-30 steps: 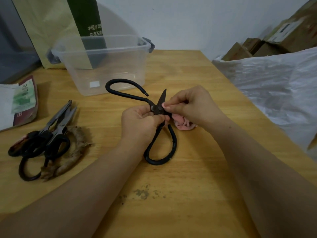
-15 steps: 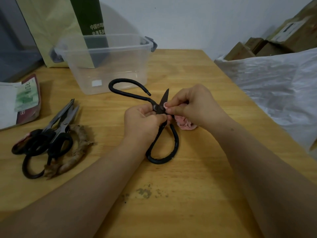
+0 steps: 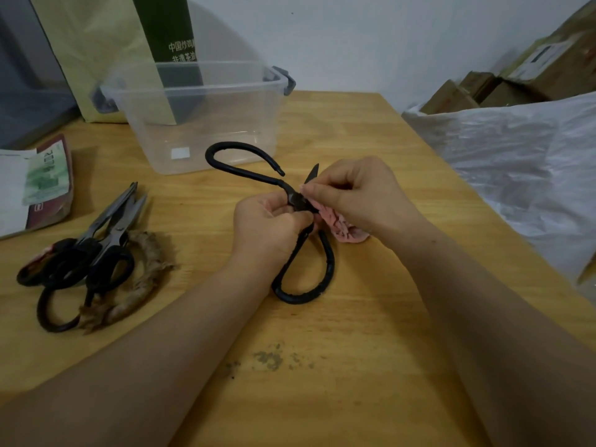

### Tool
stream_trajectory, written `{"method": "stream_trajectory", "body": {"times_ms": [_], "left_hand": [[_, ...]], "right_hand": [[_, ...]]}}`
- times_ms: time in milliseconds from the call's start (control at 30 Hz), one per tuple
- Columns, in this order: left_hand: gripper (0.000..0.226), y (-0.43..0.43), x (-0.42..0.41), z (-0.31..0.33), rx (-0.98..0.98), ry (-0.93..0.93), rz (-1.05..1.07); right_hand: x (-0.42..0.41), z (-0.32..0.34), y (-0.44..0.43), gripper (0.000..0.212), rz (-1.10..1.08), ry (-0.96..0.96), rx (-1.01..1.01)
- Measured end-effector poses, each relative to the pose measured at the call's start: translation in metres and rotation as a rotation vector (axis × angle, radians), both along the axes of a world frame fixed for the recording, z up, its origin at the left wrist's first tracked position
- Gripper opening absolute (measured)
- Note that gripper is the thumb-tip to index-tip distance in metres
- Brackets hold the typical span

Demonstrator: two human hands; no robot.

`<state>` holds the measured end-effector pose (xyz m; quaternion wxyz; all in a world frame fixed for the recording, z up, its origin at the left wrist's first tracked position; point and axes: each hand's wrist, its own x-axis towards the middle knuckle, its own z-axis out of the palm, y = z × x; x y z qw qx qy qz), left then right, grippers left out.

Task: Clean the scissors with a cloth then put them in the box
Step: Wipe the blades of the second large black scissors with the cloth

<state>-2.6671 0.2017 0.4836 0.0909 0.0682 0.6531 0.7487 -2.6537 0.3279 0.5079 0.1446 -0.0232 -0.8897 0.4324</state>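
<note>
Black iron scissors (image 3: 238, 164) with big loop handles are held over the wooden table (image 3: 354, 366), blade tip pointing up. My left hand (image 3: 267, 229) grips them near the pivot and lower handle. My right hand (image 3: 358, 195) pinches a pink cloth (image 3: 342, 225) against the blade by the pivot. The clear plastic box (image 3: 206, 114) stands open behind them, with nothing visible inside.
Two more pairs of scissors (image 3: 96, 240) lie at the left on a frayed rope ring (image 3: 142, 285). A packet (image 3: 42, 185) sits at the left edge, a paper bag (image 3: 96, 53) behind the box. White plastic sheeting (image 3: 522, 169) and cardboard boxes (image 3: 532, 69) fill the right.
My right hand with the cloth has slid a little along the blade near the pivot. The scissors stay in my left hand's grip, almost in place.
</note>
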Motion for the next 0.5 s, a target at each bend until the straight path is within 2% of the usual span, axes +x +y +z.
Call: {"method": "stream_trajectory", "body": {"times_ms": [67,233,433,500], "left_hand": [[0.025,0.000,0.001,0.000,-0.009,0.002,-0.002],[0.025,-0.001,0.000,-0.001,-0.008,0.005,-0.007],[0.022,-0.001,-0.001,-0.001,-0.014,0.036,-0.014],[0.023,0.000,-0.001,-0.001,-0.026,0.038,-0.006]], "right_hand": [[0.001,0.002,-0.001,0.016,0.024,-0.021,0.018],[0.005,0.007,-0.001,0.002,0.039,-0.046,-0.085],[0.004,0.003,-0.008,0.016,-0.044,-0.101,-0.126],[0.002,0.000,-0.010,0.012,-0.077,-0.086,-0.106]]}}
